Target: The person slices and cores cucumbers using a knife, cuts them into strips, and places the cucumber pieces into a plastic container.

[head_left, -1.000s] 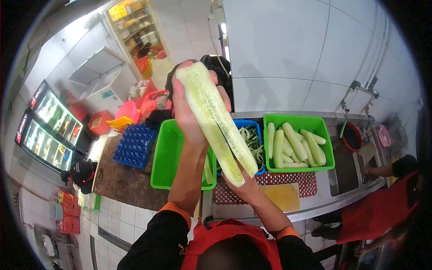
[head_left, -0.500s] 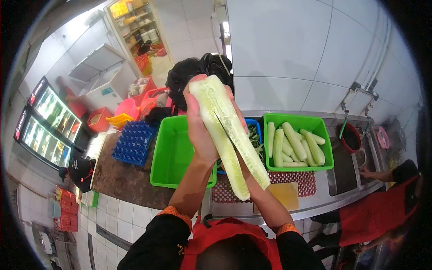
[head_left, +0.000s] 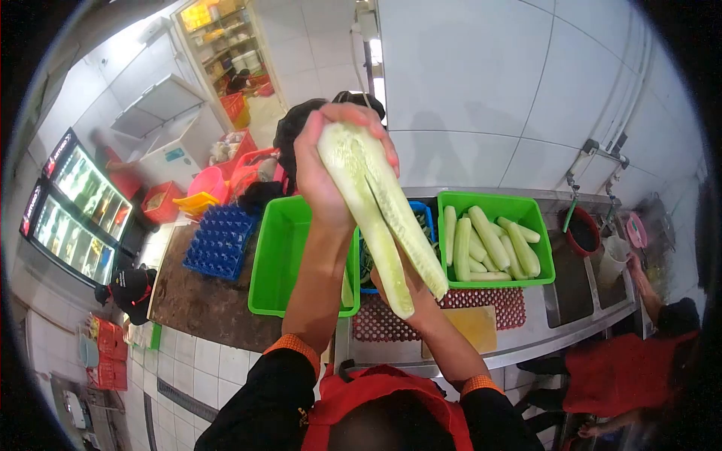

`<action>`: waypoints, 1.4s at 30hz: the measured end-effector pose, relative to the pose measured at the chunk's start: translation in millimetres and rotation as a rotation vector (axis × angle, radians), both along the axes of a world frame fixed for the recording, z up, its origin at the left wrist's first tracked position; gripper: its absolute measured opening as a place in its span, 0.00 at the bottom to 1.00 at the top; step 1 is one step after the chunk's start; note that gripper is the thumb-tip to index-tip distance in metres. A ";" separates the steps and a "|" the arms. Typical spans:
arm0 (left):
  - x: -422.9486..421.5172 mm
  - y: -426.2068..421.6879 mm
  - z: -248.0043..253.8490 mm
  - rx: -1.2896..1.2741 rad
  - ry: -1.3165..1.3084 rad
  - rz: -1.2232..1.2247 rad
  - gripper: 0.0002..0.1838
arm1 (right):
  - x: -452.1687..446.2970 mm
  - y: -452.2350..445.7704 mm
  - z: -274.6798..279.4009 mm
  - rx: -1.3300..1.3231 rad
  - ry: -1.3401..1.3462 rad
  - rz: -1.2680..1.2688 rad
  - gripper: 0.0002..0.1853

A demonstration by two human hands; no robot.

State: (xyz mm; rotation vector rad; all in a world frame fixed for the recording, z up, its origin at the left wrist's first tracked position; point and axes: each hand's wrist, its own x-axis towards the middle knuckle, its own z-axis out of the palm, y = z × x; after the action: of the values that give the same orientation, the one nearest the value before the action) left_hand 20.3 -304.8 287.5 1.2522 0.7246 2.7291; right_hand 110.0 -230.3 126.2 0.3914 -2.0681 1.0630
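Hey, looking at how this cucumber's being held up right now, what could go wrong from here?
The cucumber is split from its lower end, with the halves spread apart, so it might snap at the joined top. The left hand grips that top, so a loosened half could drop, perhaps into the blue basket below. The right hand is mostly hidden behind the cucumber, so a slip there could be hard to notice.

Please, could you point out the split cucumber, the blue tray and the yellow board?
Split cucumber [head_left: 373, 218]: head view, middle of its left half.
Blue tray [head_left: 219, 242]: head view, middle of its upper side.
Yellow board [head_left: 478, 328]: head view, its flat top.
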 end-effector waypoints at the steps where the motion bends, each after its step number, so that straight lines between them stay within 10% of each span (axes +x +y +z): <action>1: 3.7 -0.5 -3.1 -0.014 -0.003 0.018 0.23 | -0.8 0.1 -0.4 -0.003 0.001 -0.004 0.29; 15: 10.7 -3.0 -47.2 -0.097 0.148 0.087 0.26 | -7.6 12.6 23.7 -0.307 -0.210 0.202 0.21; 18: 43.1 7.8 -54.2 -0.272 -0.303 0.277 0.37 | -16.4 36.7 39.0 -0.537 -0.410 0.246 0.20; 19: 47.9 6.8 -71.4 -0.305 -0.199 0.287 0.37 | -30.4 48.7 37.0 0.119 -0.068 -0.110 0.18; 21: 70.9 6.0 -94.1 -0.432 -0.296 0.078 0.37 | -31.9 73.2 50.4 0.477 0.135 -0.366 0.20; 27: 82.2 33.1 -95.6 -0.395 -0.398 -0.232 0.27 | -36.0 122.4 58.5 0.760 0.172 -0.461 0.22; 37: 94.6 45.7 -96.4 -0.129 -0.437 -0.757 0.29 | -21.4 105.9 49.1 0.211 -0.060 -0.226 0.20; 42: 104.7 47.4 -60.0 -0.090 -0.830 -0.641 0.20 | -14.1 94.1 40.9 0.145 -0.055 -0.225 0.19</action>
State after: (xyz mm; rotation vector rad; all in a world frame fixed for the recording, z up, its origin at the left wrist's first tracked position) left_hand 125.0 -257.5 227.5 0.1803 0.2686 2.2885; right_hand 95.8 -136.2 167.1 0.1958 -2.1861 0.8017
